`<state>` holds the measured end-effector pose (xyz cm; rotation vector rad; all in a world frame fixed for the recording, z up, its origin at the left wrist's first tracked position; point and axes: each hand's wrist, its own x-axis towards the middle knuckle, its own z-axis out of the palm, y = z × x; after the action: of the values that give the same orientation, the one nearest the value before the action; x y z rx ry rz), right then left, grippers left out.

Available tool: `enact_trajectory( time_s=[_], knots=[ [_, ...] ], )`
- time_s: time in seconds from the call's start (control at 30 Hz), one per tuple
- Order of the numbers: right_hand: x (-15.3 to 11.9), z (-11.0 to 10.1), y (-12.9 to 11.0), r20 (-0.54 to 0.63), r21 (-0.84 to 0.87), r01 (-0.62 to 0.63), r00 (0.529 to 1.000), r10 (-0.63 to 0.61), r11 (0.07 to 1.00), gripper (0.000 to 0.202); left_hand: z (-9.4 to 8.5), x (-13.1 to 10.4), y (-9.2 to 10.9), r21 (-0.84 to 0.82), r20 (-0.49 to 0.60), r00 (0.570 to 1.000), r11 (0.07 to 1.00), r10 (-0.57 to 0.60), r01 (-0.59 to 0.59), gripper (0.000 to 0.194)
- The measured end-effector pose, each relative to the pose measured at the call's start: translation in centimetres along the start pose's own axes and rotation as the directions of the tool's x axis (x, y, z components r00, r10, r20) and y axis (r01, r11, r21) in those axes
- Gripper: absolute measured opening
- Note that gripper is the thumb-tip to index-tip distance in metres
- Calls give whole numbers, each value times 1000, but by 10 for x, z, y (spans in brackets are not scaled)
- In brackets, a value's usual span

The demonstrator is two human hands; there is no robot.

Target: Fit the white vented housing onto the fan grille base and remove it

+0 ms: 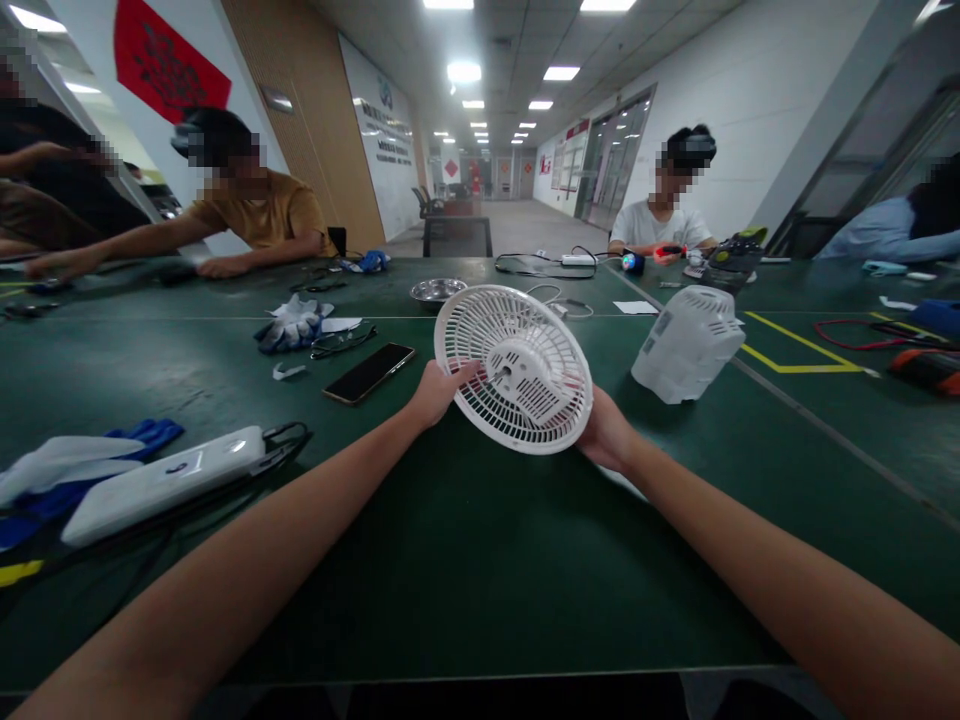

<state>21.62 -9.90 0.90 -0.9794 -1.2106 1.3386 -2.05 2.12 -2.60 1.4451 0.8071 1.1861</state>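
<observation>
Above the green table I hold a round white plastic fan grille, tilted, its slotted hub facing me. My left hand grips its left edge, thumb lying over the slats. At the lower right edge, my right hand clasps the rim from behind, with most of its fingers hidden by the grille. To the right stands a translucent white plastic housing with a slotted top. A black phone lies left of my left hand, and a shiny metal bowl sits behind the grille.
The green table carries a white power strip and work gloves at left. More gloves and cables lie beyond the phone. Yellow tape marks the right side. Other people sit across the table and at both sides.
</observation>
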Motion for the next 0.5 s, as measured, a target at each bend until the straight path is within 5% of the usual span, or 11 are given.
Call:
enact_trajectory(
  time_s=[0.27,0.5],
  knots=[
    [11,-7,7,5,178,-130,991,131,975,42,4,-8,7,106,-62,998,994,-18,24,30],
    [11,-7,2,12,128,-49,999,48,991,39,10,-11,16,125,-68,998,992,-20,29,19]
  ],
)
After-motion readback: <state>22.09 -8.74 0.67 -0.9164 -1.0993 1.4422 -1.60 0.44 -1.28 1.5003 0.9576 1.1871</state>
